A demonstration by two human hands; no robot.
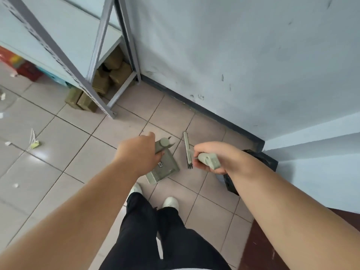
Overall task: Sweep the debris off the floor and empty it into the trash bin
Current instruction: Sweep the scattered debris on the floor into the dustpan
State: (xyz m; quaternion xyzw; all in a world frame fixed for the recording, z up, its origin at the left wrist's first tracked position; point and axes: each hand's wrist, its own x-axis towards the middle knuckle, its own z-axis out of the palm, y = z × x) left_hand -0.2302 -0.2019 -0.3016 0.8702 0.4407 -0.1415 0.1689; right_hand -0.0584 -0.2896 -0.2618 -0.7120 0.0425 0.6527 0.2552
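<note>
Two tools: a dustpan (163,168) and a broom (188,151), both pale green plastic, are held at the centre of the frame, above the tiled floor (64,133).
Left hand: the left hand (142,152) is wrapped round the upright dustpan handle, the pan hanging below it with a comb edge at its lower end.
Right hand: the right hand (212,156) is clamped on the flat end of the broom handle; the thin shaft is seen foreshortened, running up the frame towards the skirting.
Debris: scraps of white paper and a yellowish piece (35,144) are scattered at the left edge of the frame, well apart from both tools.
Trash bin: a black-lined trash bin (266,160) is partly hidden behind the right forearm, in the wall corner at centre right.
Handling: both tools are judged light and stiff, the smooth plastic a little slippery; each is best taken high on its handle, as now. The paper scraps are judged very light and easily blown about, so slow strokes are advised.
Writing: a small black-and-white label (160,164) is seen on the dustpan; its characters cannot be read.
Surroundings: a grey metal shelf rack (97,55) with brown boxes beneath is seen at upper left.
</note>
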